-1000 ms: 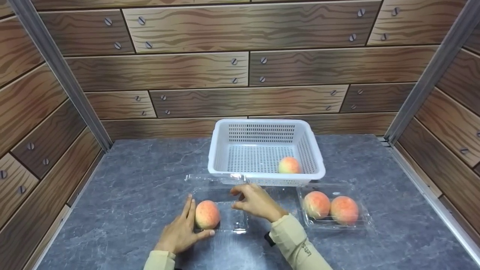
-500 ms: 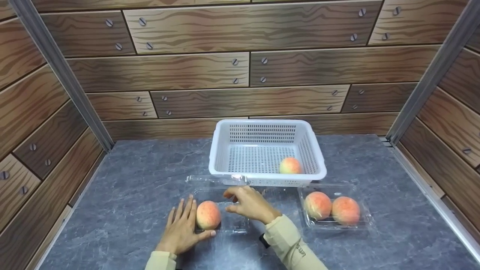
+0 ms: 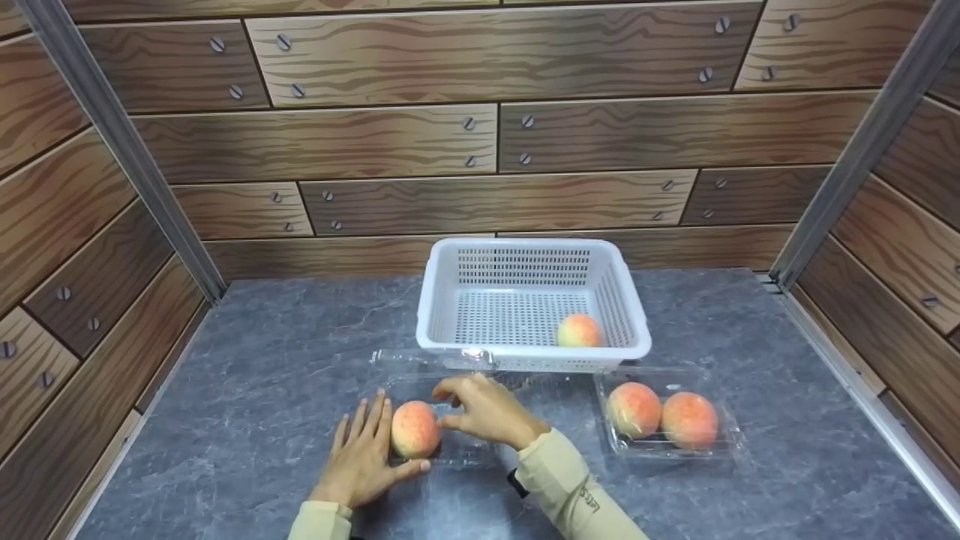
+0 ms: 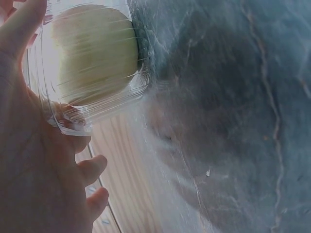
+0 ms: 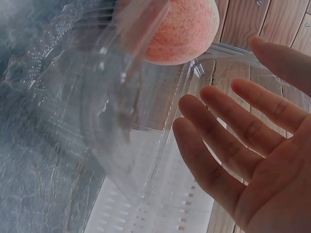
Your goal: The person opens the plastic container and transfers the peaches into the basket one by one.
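Observation:
A peach (image 3: 415,430) sits in the left part of an opened clear plastic box (image 3: 465,456), whose raised lid (image 3: 431,361) stands behind it. My left hand (image 3: 357,461) rests along the box's left side with straight fingers, its thumb across the near corner. In the left wrist view, the box wall (image 4: 114,109) touches that hand. My right hand (image 3: 487,409) hovers over the right part of the box, close to the peach, and holds nothing. The right wrist view shows its fingers (image 5: 221,145) loosely bent and spread, apart from the peach (image 5: 182,31).
A white perforated basket (image 3: 435,300) stands behind the box, with one peach (image 3: 578,331) in its near right corner. At the right lies another clear box (image 3: 611,448) holding two peaches (image 3: 662,416). Wood-patterned walls (image 3: 375,142) enclose the grey marbled table (image 3: 300,330).
My right hand has shifted left across the box, towards the peach. My left hand's fingers have spread apart while the hand stays at the box's side.

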`<action>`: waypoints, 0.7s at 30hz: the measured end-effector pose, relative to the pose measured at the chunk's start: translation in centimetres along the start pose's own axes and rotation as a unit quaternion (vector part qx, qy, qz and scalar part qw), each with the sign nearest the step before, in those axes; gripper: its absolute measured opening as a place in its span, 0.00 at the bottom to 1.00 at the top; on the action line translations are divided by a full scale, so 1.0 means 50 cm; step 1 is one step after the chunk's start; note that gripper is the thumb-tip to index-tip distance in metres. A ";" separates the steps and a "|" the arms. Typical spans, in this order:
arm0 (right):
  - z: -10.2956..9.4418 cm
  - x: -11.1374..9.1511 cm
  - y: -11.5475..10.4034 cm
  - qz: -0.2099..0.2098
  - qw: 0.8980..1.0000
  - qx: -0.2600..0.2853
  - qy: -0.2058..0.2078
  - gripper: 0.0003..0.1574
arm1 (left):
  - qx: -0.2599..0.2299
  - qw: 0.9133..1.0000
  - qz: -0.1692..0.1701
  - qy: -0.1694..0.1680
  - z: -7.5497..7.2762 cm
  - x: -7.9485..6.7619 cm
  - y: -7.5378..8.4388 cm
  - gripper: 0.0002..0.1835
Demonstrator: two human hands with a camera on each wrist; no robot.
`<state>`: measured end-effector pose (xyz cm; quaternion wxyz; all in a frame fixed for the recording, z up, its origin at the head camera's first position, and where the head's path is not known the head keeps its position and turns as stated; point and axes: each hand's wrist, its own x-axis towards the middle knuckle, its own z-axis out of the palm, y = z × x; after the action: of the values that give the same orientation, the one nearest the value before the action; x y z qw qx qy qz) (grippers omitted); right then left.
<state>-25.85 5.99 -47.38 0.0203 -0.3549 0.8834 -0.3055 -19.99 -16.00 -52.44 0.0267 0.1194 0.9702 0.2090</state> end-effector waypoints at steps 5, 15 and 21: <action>0.006 0.004 -0.006 -0.006 1.000 -0.013 -0.005 0.19 | -0.009 1.000 0.003 0.008 0.002 0.000 -0.003 0.61; 0.018 0.005 -0.011 -0.026 0.999 -0.031 -0.010 0.20 | -0.007 1.000 0.007 0.011 0.002 -0.001 -0.002 0.62; 0.027 0.005 -0.018 -0.024 0.999 -0.036 -0.010 0.22 | -0.008 1.000 0.006 0.010 0.003 -0.001 -0.001 0.61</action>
<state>-25.12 4.62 -47.94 0.0094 -0.3794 0.8848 -0.2703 -19.92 -16.00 -52.58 0.0162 0.1230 0.9679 0.2184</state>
